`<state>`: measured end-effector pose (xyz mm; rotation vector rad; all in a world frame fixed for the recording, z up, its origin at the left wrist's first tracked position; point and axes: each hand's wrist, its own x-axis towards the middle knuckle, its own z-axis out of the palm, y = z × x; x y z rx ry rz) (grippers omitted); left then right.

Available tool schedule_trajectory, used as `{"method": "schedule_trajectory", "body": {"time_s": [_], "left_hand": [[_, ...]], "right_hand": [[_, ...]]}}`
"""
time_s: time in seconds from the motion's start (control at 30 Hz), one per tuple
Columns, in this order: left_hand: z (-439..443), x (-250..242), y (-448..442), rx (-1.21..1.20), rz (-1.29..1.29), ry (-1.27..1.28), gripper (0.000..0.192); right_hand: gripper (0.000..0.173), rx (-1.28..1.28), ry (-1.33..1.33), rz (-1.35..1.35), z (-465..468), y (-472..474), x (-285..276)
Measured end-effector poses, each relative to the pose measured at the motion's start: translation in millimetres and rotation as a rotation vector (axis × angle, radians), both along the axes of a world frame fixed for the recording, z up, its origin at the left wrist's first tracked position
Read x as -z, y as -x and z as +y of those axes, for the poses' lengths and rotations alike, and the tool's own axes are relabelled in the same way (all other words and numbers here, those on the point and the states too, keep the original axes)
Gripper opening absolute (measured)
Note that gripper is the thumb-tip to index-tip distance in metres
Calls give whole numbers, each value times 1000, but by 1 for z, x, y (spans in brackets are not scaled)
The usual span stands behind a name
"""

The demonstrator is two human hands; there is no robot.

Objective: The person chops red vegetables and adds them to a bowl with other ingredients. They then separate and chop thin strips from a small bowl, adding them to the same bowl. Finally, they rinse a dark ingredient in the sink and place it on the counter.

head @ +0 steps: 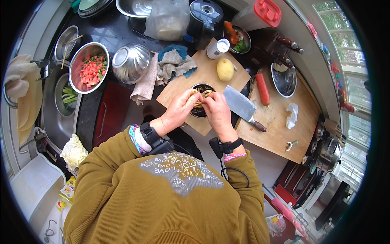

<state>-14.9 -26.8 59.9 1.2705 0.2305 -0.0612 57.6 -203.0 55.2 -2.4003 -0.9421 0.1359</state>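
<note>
Both my hands meet over a small metal bowl (199, 113) with dark contents, on the near part of a wooden cutting board (176, 82). Thin, pale-brown strips of food (198, 103) lie between my fingertips and over the bowl. My left hand (182, 106) pinches some strips; my right hand (217, 111) touches them from the other side. A peeled potato (225, 69) and a white, lidded container (218, 48) stand behind the bowl. To the right of my right hand lies a cleaver (240, 103), its handle over a second cutting board.
The second cutting board (277, 131) holds a carrot (262, 90), crumpled white plastic (292, 115) and a peeler (291, 145). On the left are a metal bowl (73, 68) of diced red and green food, an upturned fluted bowl (131, 63), cloths (175, 62) and a sink (56, 122). A knife block (265, 45) stands back right.
</note>
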Motion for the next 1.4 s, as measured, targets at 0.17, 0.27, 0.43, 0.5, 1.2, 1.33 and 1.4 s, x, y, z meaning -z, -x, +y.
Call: {"method": "schedule_trajectory", "body": {"time_s": [0.17,0.27,0.43,0.5,1.2,1.33,1.4], "left_hand": [[-1,3,2,-27,96,85,22],[-2,6,5,-22,113,112,23],[2,12,6,-2,153,116,25],[1,11,6,-4,188,141,26],[1,8,7,-41,-146,-144,25],[3,3,11,73,-69,-64,28],[3,1,11,113,-38,0,27]], "right_hand": [[16,79,-176,56,-8,-4,-2],[16,126,-204,117,-10,-4,-10],[16,202,-281,198,-6,9,-31],[16,176,-344,205,0,16,-34],[13,150,-265,170,-1,14,-25],[21,117,-391,300,11,13,-47],[27,11,-422,277,16,7,-55]]}}
